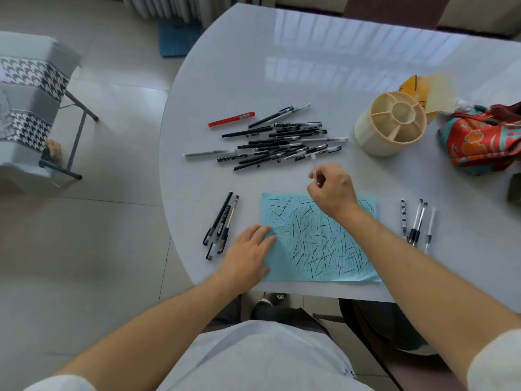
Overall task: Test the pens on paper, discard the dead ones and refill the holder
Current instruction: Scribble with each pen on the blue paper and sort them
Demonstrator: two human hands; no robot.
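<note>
The left hand [249,251] lies flat, fingers straight, pressing the near-left corner of the scribbled blue paper [315,244] on the table [239,66]. The right hand [332,190] hovers over the paper's far edge, fingers curled, pinching a pale, blurred pen [315,169]. Beyond lies the pile of pens [282,142]; the empty holder [390,127] stands to its right.

White top, sleeves [496,362] pushed up past the elbows, forearms bare. Small dark print near the shirt [262,359] hem. Dark grey trousers [282,313]. No watch, no rings visible.
</note>
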